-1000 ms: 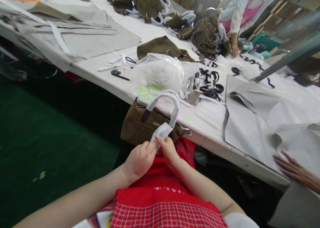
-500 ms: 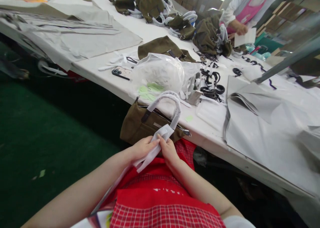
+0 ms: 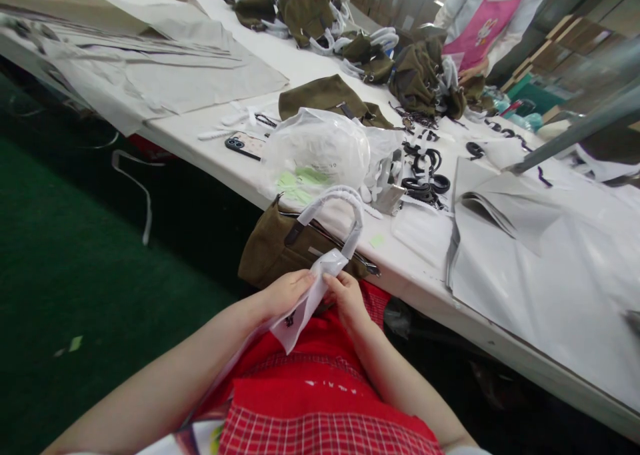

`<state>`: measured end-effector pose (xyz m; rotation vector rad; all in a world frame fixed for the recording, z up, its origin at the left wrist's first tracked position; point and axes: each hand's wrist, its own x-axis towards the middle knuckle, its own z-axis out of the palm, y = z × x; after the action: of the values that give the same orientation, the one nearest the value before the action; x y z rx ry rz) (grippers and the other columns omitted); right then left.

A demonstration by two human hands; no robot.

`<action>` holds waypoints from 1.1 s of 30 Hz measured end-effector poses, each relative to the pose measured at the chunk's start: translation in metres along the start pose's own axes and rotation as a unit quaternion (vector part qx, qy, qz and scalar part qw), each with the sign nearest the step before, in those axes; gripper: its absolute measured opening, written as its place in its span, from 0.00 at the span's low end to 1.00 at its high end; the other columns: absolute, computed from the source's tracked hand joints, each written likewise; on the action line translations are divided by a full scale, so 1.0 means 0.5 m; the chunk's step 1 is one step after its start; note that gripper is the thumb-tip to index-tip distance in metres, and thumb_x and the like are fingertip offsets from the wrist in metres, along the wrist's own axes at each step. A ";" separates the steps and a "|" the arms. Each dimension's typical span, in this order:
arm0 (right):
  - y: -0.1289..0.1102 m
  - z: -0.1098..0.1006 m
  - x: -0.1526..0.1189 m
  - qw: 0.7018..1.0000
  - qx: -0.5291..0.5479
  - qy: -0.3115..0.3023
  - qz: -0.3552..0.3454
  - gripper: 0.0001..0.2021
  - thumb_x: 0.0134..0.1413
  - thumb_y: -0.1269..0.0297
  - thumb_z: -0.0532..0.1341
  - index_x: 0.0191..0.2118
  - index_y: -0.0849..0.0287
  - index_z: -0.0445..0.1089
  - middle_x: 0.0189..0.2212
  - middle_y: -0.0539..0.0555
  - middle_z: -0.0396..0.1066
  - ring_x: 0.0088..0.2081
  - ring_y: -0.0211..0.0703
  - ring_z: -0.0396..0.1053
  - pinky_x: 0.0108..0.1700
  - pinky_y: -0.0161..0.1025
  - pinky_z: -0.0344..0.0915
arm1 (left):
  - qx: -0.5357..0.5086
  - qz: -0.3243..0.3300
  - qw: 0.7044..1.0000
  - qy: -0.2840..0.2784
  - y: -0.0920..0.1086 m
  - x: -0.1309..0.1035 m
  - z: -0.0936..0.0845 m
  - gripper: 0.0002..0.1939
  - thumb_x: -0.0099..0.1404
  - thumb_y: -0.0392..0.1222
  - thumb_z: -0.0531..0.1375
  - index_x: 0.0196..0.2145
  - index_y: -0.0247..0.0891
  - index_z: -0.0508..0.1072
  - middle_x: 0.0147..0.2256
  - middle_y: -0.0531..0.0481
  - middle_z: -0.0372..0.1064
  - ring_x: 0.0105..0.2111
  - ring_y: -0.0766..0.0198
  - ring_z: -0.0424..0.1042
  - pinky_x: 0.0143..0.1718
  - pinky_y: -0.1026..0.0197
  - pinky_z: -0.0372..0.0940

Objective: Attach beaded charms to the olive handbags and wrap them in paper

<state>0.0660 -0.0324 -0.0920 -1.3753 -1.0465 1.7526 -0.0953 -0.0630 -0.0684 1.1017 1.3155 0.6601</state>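
An olive-brown handbag (image 3: 265,248) leans against the table's front edge, its arched handle (image 3: 356,212) wrapped in white material. From the handle's near end a loose white wrapping strip (image 3: 303,312) runs down toward my lap, with a small dark mark on it. My left hand (image 3: 290,292) pinches the strip from the left. My right hand (image 3: 347,295) grips its right edge just below the handle, close to my left fingertips. Behind the handle lies a clear plastic bag (image 3: 320,148) with pale green pieces at its lower left.
The white table (image 3: 235,178) crosses diagonally, carrying a phone (image 3: 245,144), black cord loops (image 3: 425,175), grey sheets (image 3: 525,262) and olive bags (image 3: 305,8). A metal pole (image 3: 580,128) slants at right. Across the table stands a person in a pink apron (image 3: 483,32).
The strip's lower part has spread wider, showing a dark mark. My right fingers have shifted slightly right. The person opposite has lowered a hand, and the pale sheet it held is out of sight.
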 end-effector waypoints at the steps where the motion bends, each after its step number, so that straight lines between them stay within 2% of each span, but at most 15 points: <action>1: 0.000 0.004 0.000 1.000 -0.005 0.009 0.004 0.17 0.39 0.53 0.67 0.30 0.63 0.70 0.15 0.47 0.65 0.16 0.33 0.59 0.18 0.31 0.56 | 0.034 0.007 0.999 0.007 0.003 -0.001 0.001 0.32 0.63 0.67 0.48 0.35 0.33 0.73 0.29 0.47 0.72 0.29 0.59 0.69 0.31 0.60 0.62; 4: 0.003 0.014 -0.001 0.999 -0.008 0.029 0.012 0.16 0.38 0.54 0.66 0.29 0.62 0.68 0.14 0.46 0.64 0.15 0.34 0.59 0.16 0.31 0.55 | 0.133 0.020 0.990 0.033 0.012 -0.006 0.001 0.27 0.66 0.59 0.46 0.37 0.33 0.73 0.33 0.44 0.74 0.34 0.56 0.71 0.35 0.57 0.63; 7: 0.008 0.019 -0.003 0.999 0.004 0.037 0.023 0.16 0.38 0.55 0.65 0.30 0.62 0.68 0.13 0.46 0.64 0.14 0.34 0.60 0.16 0.31 0.57 | 0.230 0.050 0.969 0.073 0.022 -0.019 0.004 0.20 0.65 0.52 0.54 0.46 0.35 0.71 0.40 0.42 0.74 0.40 0.53 0.73 0.41 0.55 0.65; 9: 0.010 0.019 -0.002 0.999 0.013 0.037 0.030 0.16 0.38 0.54 0.65 0.30 0.61 0.68 0.14 0.46 0.66 0.14 0.35 0.61 0.16 0.31 0.58 | 0.292 0.082 0.946 0.109 0.030 -0.030 0.008 0.17 0.63 0.46 0.58 0.48 0.37 0.70 0.42 0.44 0.73 0.41 0.55 0.73 0.42 0.56 0.65; 11: 0.010 0.019 -0.001 0.999 0.016 0.034 0.030 0.17 0.38 0.53 0.66 0.31 0.62 0.68 0.14 0.47 0.66 0.15 0.35 0.62 0.16 0.31 0.58 | 0.366 0.101 0.912 0.156 0.039 -0.039 0.014 0.13 0.66 0.42 0.55 0.45 0.38 0.73 0.40 0.44 0.71 0.41 0.56 0.72 0.43 0.57 0.65; 14: 0.009 0.020 0.001 0.999 0.007 0.031 0.031 0.18 0.40 0.52 0.66 0.31 0.62 0.68 0.14 0.48 0.67 0.15 0.36 0.63 0.17 0.31 0.59 | 0.471 0.106 0.848 0.219 0.046 -0.046 0.024 0.15 0.70 0.40 0.50 0.42 0.37 0.75 0.36 0.44 0.69 0.37 0.56 0.71 0.40 0.55 0.66; 17: 0.008 0.023 0.001 0.999 -0.002 0.037 0.036 0.18 0.40 0.52 0.66 0.31 0.62 0.68 0.14 0.48 0.67 0.15 0.36 0.63 0.17 0.32 0.60 | 0.531 0.146 0.798 0.244 0.035 -0.048 0.034 0.16 0.70 0.37 0.50 0.48 0.35 0.73 0.33 0.45 0.68 0.34 0.56 0.70 0.35 0.56 0.66; 19: 0.008 0.024 0.001 0.999 -0.005 0.039 0.037 0.17 0.40 0.52 0.65 0.30 0.62 0.68 0.14 0.48 0.66 0.14 0.36 0.62 0.17 0.32 0.60 | 0.555 0.196 0.770 0.248 0.021 -0.047 0.040 0.17 0.69 0.35 0.50 0.52 0.33 0.71 0.32 0.45 0.68 0.34 0.56 0.70 0.34 0.56 0.66; 22: 0.008 0.023 0.000 0.999 -0.001 0.034 0.040 0.16 0.41 0.52 0.65 0.27 0.61 0.67 0.13 0.47 0.65 0.13 0.35 0.61 0.16 0.32 0.58 | 0.579 0.265 0.736 0.228 -0.003 -0.048 0.047 0.17 0.69 0.34 0.51 0.52 0.31 0.70 0.31 0.45 0.68 0.33 0.57 0.69 0.32 0.57 0.66; 25: 0.012 0.020 0.000 0.998 0.004 0.025 0.049 0.17 0.41 0.50 0.64 0.27 0.61 0.66 0.12 0.47 0.64 0.13 0.34 0.59 0.16 0.31 0.57 | 0.597 0.291 0.717 0.211 -0.013 -0.050 0.051 0.16 0.69 0.33 0.51 0.51 0.28 0.70 0.31 0.45 0.69 0.32 0.58 0.69 0.31 0.57 0.66; 27: 0.015 0.019 -0.001 0.999 0.004 0.023 0.048 0.19 0.40 0.48 0.65 0.28 0.60 0.66 0.12 0.47 0.64 0.13 0.35 0.60 0.16 0.32 0.57 | 0.604 0.293 0.714 0.198 -0.009 -0.052 0.050 0.16 0.69 0.33 0.50 0.51 0.28 0.70 0.32 0.44 0.70 0.32 0.58 0.69 0.31 0.57 0.66; 33: 0.024 0.016 -0.008 0.998 0.057 0.003 0.029 0.22 0.41 0.44 0.65 0.32 0.59 0.66 0.17 0.47 0.66 0.16 0.37 0.63 0.20 0.34 0.62 | 0.599 0.284 0.737 0.133 0.012 -0.062 0.037 0.17 0.69 0.32 0.47 0.51 0.30 0.69 0.38 0.41 0.71 0.36 0.56 0.70 0.34 0.54 0.67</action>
<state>0.0587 -0.0428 -0.0999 -1.3520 -0.8965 1.8201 -0.0820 -0.0931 -0.0519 2.6240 1.6783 0.3291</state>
